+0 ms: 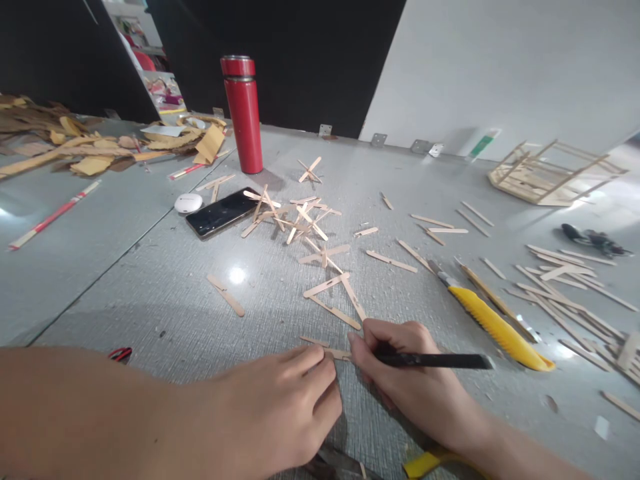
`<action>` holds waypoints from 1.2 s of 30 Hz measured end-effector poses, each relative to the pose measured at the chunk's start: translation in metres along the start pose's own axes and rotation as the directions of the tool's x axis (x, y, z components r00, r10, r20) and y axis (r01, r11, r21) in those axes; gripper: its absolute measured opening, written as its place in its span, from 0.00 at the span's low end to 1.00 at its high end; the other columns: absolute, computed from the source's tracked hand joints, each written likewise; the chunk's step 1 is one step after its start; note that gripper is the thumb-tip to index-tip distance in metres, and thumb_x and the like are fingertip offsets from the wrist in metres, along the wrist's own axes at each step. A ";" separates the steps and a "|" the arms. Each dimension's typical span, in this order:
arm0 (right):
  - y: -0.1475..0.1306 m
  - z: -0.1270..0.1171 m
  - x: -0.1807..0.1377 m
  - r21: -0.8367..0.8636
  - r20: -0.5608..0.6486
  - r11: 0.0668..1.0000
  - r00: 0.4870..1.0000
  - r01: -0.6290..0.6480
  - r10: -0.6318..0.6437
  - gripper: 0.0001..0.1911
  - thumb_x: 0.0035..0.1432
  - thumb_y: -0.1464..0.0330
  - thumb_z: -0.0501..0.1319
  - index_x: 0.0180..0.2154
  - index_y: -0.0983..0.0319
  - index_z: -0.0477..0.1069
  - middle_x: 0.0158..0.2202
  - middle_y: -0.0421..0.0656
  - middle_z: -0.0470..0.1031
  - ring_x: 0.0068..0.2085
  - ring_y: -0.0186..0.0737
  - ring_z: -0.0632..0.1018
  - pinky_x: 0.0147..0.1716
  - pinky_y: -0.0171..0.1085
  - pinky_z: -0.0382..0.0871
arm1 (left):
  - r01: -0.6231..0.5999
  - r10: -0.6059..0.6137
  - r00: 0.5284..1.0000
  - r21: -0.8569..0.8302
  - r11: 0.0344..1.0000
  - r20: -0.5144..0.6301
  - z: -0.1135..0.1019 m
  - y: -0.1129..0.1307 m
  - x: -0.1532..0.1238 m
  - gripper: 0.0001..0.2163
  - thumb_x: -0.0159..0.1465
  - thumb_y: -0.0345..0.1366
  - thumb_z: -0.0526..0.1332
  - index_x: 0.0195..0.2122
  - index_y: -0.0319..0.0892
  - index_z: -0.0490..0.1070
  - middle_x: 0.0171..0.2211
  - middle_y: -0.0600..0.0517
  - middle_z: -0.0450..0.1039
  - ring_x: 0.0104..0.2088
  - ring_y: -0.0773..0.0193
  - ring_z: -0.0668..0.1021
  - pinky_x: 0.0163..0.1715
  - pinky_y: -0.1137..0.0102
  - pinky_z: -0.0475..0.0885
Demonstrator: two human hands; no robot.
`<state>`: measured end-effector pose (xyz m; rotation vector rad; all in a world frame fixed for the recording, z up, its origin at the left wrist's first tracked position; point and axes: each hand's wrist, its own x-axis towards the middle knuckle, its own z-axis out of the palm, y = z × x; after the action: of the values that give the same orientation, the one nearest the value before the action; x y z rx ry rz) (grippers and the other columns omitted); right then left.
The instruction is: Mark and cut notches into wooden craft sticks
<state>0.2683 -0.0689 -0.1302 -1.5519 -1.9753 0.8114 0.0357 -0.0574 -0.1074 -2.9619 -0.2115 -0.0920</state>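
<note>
The right hand [415, 373] pinches a black pen-like tool [440, 361] beside a wooden stick [336, 353]; the left hand [280, 407] has curled fingers on that stick, pinching or pressing, I cannot tell. Just beyond, three angled sticks [354, 300] meet. Rightward lies one yellow cutter [495, 327]. Farther out: one phone [225, 212], one lidded red flask [245, 123], contents hidden. Panels [300, 60] bound the table's [165, 287] far side; the widest gap runs leftward.

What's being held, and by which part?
The right hand holds a slim black tool near one end. The left hand touches a wooden craft stick; grip unclear.
</note>
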 end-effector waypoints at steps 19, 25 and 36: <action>-0.003 0.003 0.000 0.321 0.115 0.915 0.969 -0.246 0.220 0.25 0.69 0.54 0.61 0.22 0.59 0.63 0.15 0.34 0.65 0.14 0.28 0.63 0.13 0.30 0.52 | -0.009 0.010 1.000 0.039 0.999 -0.016 -0.003 0.000 -0.001 0.13 0.68 0.28 0.56 0.48 0.32 0.78 0.46 0.40 0.78 0.50 0.50 0.78 0.51 0.62 0.75; -0.004 0.003 0.001 0.185 0.037 0.974 0.991 -0.134 0.130 0.25 0.68 0.58 0.61 0.21 0.58 0.61 0.15 0.33 0.62 0.16 0.29 0.61 0.16 0.33 0.52 | -0.031 0.031 1.000 0.038 0.999 0.000 0.000 0.001 -0.002 0.14 0.67 0.29 0.57 0.49 0.29 0.77 0.45 0.38 0.77 0.51 0.47 0.77 0.53 0.59 0.74; -0.001 0.001 0.001 0.028 -0.008 1.000 1.000 0.002 -0.002 0.24 0.70 0.65 0.57 0.22 0.58 0.53 0.19 0.32 0.52 0.23 0.32 0.55 0.23 0.37 0.50 | 0.021 -0.021 0.998 -0.007 1.000 -0.064 -0.001 0.001 -0.001 0.09 0.66 0.28 0.61 0.44 0.33 0.77 0.46 0.39 0.78 0.49 0.52 0.78 0.51 0.62 0.74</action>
<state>0.2668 -0.0685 -0.1308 -1.5343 -1.9515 0.8273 0.0343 -0.0584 -0.1061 -2.9581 -0.2340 -0.1908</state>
